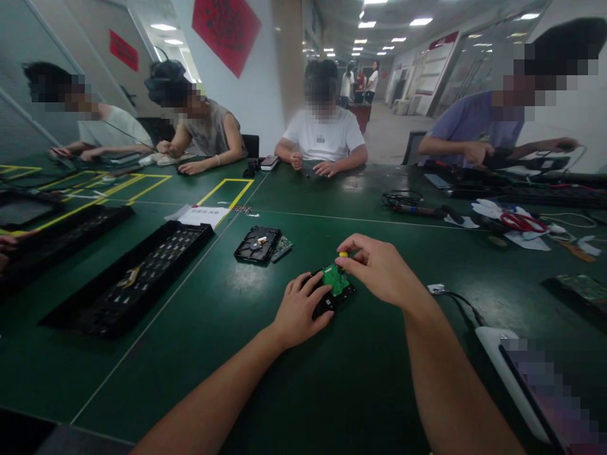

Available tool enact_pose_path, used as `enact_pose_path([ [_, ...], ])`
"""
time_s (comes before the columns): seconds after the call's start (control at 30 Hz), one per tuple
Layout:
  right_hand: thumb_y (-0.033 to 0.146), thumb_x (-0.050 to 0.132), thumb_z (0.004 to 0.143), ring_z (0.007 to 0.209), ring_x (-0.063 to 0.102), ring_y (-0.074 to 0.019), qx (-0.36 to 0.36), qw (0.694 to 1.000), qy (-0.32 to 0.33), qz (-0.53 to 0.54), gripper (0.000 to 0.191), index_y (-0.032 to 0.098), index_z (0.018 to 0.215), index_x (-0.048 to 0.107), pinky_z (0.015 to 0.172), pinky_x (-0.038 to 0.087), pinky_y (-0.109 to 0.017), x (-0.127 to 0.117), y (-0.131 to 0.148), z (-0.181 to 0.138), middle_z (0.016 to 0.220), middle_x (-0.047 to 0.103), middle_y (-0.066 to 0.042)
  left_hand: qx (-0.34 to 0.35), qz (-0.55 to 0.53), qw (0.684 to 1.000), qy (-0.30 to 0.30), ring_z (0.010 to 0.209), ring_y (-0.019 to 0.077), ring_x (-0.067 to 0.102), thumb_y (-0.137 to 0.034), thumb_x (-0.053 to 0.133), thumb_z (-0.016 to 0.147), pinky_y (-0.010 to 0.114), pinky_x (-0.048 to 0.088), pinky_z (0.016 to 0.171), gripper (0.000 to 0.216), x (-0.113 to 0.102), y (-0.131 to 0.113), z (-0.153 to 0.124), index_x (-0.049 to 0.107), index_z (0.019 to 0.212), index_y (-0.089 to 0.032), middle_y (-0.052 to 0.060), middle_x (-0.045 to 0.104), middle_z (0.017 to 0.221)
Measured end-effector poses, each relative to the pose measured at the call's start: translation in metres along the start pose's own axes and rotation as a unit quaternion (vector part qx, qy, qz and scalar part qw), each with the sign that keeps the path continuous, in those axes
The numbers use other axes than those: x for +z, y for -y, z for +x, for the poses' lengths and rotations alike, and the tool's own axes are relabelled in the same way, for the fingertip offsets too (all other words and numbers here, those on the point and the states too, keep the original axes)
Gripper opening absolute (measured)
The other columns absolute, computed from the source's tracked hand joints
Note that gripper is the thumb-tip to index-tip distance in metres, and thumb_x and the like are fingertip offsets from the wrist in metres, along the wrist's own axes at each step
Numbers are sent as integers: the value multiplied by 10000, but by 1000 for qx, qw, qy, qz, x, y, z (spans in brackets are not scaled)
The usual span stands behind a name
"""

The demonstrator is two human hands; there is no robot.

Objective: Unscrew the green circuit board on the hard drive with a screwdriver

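A green circuit board (336, 282) sits on a flat black case (324, 304) on the table in front of me. My left hand (300, 309) lies over the case's left side, fingers spread, with fingertips reaching the board's edge. Between thumb and fingers of my right hand (374, 265) is a small screwdriver (343, 254) with a yellow top. It stands upright over the board; its tip is too small to make out. Just beyond, to the left, a black open housing (257, 244) rests beside a loose small circuit board (282, 248).
A long black tray (133, 278) with rows of small parts is on the left, near a paper sheet (203, 217). At right are a white device (512, 379) with a cable and a pile of wires (519, 221). Several co-workers sit around the green table (199, 385).
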State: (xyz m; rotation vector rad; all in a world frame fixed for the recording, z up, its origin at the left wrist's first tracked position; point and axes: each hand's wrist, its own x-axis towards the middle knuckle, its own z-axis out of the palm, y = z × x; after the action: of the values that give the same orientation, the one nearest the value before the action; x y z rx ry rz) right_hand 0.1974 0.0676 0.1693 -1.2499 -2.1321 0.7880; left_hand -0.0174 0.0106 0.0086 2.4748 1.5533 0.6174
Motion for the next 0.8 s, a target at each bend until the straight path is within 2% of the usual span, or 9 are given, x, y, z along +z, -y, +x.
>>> enact_pose_path([
  [0.17, 325, 697, 953, 712, 698, -176, -2, 999, -30, -16, 118, 234, 1023, 723, 635, 485, -296, 1, -2, -2, 874, 781, -31, 6, 4, 1000, 3, 1517, 411, 382, -486, 731, 953, 637, 375, 1218, 609, -1, 0, 0, 604, 1516, -293, 89, 481, 1671],
  [0.33, 272, 689, 946, 661, 726, -161, 14, 998, -41, 36, 144, 215, 1078, 691, 646, 545, -303, 1, -13, -1, 992, 798, -52, 1, -2, 1000, -4, 1505, 427, 395, -483, 750, 939, 644, 382, 1206, 604, -1, 1, 0, 622, 1499, -295, 92, 501, 1653],
  [0.43, 262, 684, 947, 674, 742, -182, 17, 998, -37, 37, 108, 218, 1045, 694, 665, 563, -304, 2, -14, -2, 825, 777, -32, 5, 0, 1000, -1, 1499, 420, 402, -491, 748, 942, 642, 381, 1203, 608, -1, 1, -1, 617, 1504, -300, 91, 499, 1656],
  [0.57, 305, 643, 986, 651, 725, -177, 9, 999, -41, 16, 120, 211, 956, 710, 658, 554, -301, 4, -6, -5, 765, 758, -32, 3, 7, 1000, 5, 1505, 411, 401, -513, 730, 957, 626, 386, 1200, 600, -3, 1, -1, 614, 1508, -309, 84, 499, 1657],
  [0.67, 270, 641, 982, 654, 716, -160, -12, 999, -45, -24, 117, 202, 960, 734, 662, 540, -292, 3, 0, -8, 847, 785, -44, 5, 8, 1000, 6, 1505, 418, 397, -524, 725, 959, 634, 382, 1199, 605, -3, 1, -2, 615, 1511, -300, 92, 497, 1658],
  [0.8, 168, 603, 966, 697, 728, -152, -39, 997, -36, -52, 200, 199, 1090, 758, 693, 542, -296, 0, 3, -12, 1034, 814, -64, 7, 10, 1000, 8, 1507, 427, 395, -524, 714, 966, 641, 384, 1194, 602, -3, 0, -2, 613, 1513, -292, 98, 500, 1656],
])
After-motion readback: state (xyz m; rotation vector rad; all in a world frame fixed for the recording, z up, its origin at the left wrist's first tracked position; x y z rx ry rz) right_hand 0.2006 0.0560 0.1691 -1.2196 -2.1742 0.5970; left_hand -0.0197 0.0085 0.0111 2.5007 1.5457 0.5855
